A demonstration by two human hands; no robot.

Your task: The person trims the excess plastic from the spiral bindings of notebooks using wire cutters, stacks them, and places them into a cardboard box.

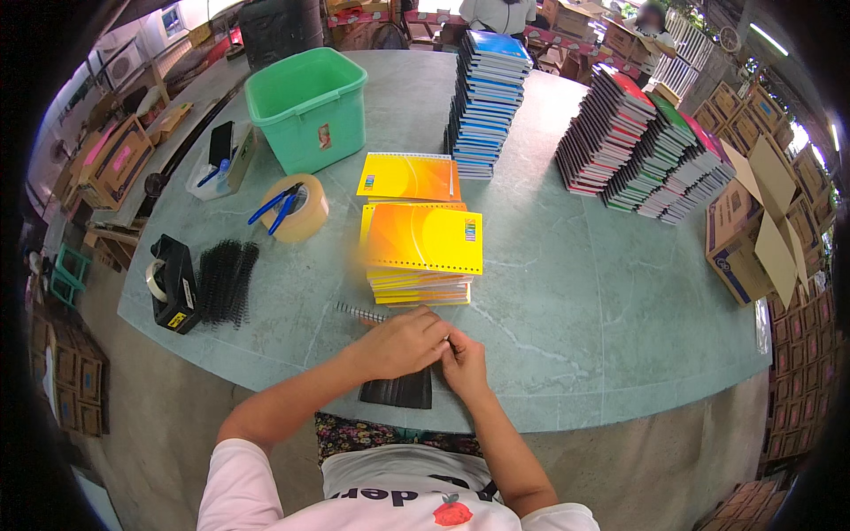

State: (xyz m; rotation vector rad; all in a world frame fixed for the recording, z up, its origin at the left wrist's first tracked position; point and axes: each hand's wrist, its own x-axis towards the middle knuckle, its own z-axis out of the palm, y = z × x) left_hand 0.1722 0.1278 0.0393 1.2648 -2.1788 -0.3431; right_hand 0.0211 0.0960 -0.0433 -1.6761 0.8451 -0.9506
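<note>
— What do the hands hold?
— The left hand (403,343) and right hand (462,361) pinch a spiral coil (359,312) together; it sticks out left of the grip.
— Nearby?
— Yellow notebooks (421,252) just beyond, a black cover (398,389) underneath.

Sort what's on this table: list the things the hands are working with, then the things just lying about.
In hand:
left hand and right hand on the wire spiral
dark cover under the hands
yellow notebook stack just ahead

Lying about:
green bin
tape roll with blue pliers
tape dispenser
black spirals
</note>
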